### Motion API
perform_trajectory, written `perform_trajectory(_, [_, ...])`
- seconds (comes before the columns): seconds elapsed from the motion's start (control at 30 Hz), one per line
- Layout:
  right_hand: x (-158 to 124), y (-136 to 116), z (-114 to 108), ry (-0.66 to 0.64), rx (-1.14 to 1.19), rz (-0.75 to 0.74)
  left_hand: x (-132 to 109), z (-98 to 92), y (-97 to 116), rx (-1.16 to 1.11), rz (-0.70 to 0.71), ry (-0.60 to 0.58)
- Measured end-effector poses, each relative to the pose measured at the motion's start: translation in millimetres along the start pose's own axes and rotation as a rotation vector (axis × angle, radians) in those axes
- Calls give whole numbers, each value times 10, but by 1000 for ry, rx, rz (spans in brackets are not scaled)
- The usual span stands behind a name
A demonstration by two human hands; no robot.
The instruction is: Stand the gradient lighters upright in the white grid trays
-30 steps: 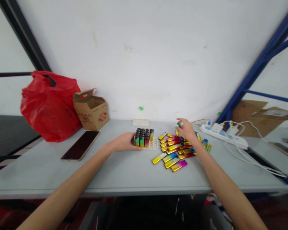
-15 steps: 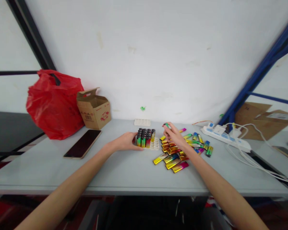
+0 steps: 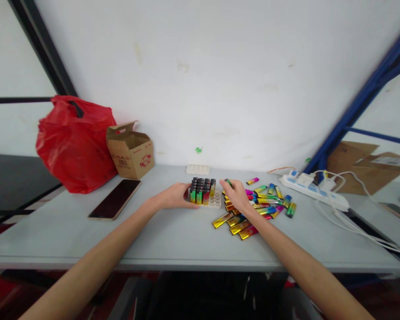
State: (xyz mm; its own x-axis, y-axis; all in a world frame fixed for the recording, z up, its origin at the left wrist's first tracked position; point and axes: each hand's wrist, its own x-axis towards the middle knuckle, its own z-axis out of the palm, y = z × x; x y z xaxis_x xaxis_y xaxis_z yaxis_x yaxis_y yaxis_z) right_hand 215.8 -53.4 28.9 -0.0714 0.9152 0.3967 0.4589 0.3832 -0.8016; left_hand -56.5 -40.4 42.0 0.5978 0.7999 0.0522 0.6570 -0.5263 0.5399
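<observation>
A white tray (image 3: pixel 215 202) stands mid-table, most of its holes filled with upright lighters (image 3: pixel 202 191) that have black tops. My left hand (image 3: pixel 173 198) rests curled against the tray's left side, holding it. My right hand (image 3: pixel 234 194) hovers just right of the tray, fingers pinched on one green lighter (image 3: pixel 228 182). Beside and under that hand lies a loose pile of shiny multicoloured lighters (image 3: pixel 253 206).
A red plastic bag (image 3: pixel 73 144), an open cardboard box (image 3: pixel 130 150) and a dark phone (image 3: pixel 115 199) sit at the left. A second white tray (image 3: pixel 197 169) lies by the wall. A power strip (image 3: pixel 311 190) with white cables and a blue rack post (image 3: pixel 353 102) stand right.
My right hand picked a lighter from the far side of the pile and carried it left toward the tray. The left hand stayed on the tray.
</observation>
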Motion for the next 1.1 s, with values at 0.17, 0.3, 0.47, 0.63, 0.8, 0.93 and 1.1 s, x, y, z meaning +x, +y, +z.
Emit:
perform_trajectory(0.17, [11,8,-34,36,-9,6,1,-10,23,42,-34,0])
perform_trajectory(0.3, [17,24,-50,42,-10,-5,-1,-5,23,31,-21,4])
perform_trajectory(0.47, [16,51,-30,36,-70,-32,-8,0,10,-31,-3,5])
perform_trajectory(0.63, [-4,-14,-73,-71,-133,-148,-12,-9,27,-43,-3,-3])
perform_trajectory(0.8, [-5,-68,-168,-147,-246,-324,-8,-8,26,-33,2,-5])
perform_trajectory(0.93, [4,-8,-177,-180,-304,-293,-14,-15,29,-35,4,-8])
perform_trajectory(1.1, [11,86,-101,-234,-346,-265,-18,-17,35,-41,15,5])
